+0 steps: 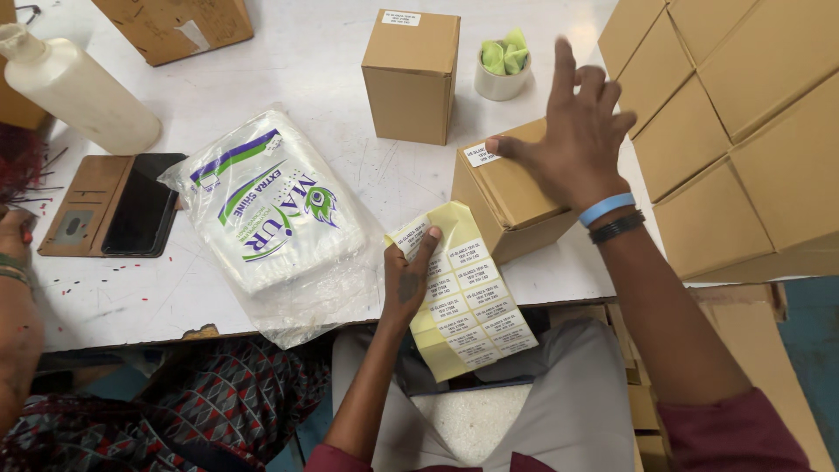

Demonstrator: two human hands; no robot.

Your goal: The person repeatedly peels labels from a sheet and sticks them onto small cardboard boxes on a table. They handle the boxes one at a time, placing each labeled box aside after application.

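Observation:
My right hand [572, 140] lies flat on the top of a small brown cardboard box [511, 218] near the table's front edge, with the thumb pressing a small white sticker [480, 156] onto the box's left corner. My left hand [407, 280] grips a yellow backing sheet of white stickers [463, 297] that hangs over the table edge above my lap. A second small brown box [411, 74] with a white sticker on top stands upright farther back.
A stack of brown boxes [743, 114] fills the right side. A clear plastic bag pack [262, 218], a phone in a brown wallet case [118, 205], a white bottle [74, 87] and a white cup with green bits [502, 65] lie on the white table [332, 61]. Another person's arm [17, 306] is at the left.

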